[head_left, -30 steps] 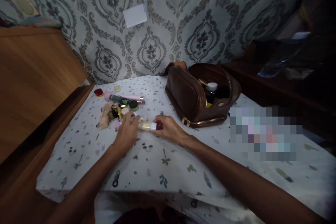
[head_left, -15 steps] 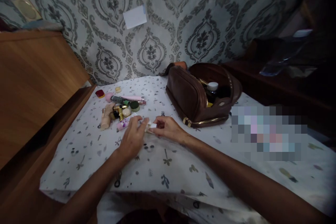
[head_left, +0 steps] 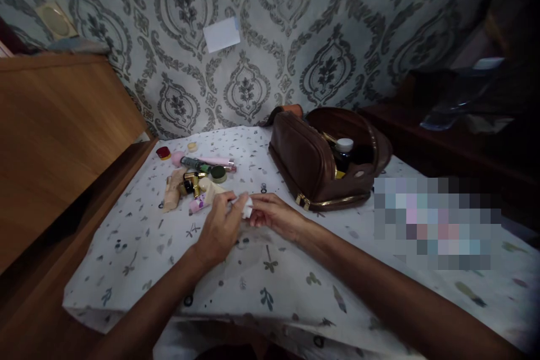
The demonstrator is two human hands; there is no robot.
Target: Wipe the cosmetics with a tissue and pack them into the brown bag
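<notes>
A pale cream squeeze tube [head_left: 214, 190] with a white cap [head_left: 247, 209] lies across my two hands, above the near middle of the table. My left hand [head_left: 219, 228] is closed round its body, and the flat end sticks out past the knuckles to the left. My right hand [head_left: 274, 215] has its fingertips on the white cap, with the lower fingers curled beneath. Just beyond the left hand rests a pink and purple tube [head_left: 197, 204]. Close by are a beige tube [head_left: 172, 194], gold-and-black lipsticks [head_left: 195, 184] and a dark green round jar [head_left: 218, 174].
A brown leather toiletry bag [head_left: 301, 152] stands unzipped at the right, a white-capped bottle [head_left: 345, 146] inside. Farther left sit a red-lidded jar [head_left: 163, 153] and a pink handled item [head_left: 215, 161]. A wooden cabinet [head_left: 63, 107] borders the left side; a pixelated patch covers the right.
My hands have tilted the cream tube so its flat end now shows above the left hand. My right fingers have shifted from a pinch to a more extended hold at the cap.
</notes>
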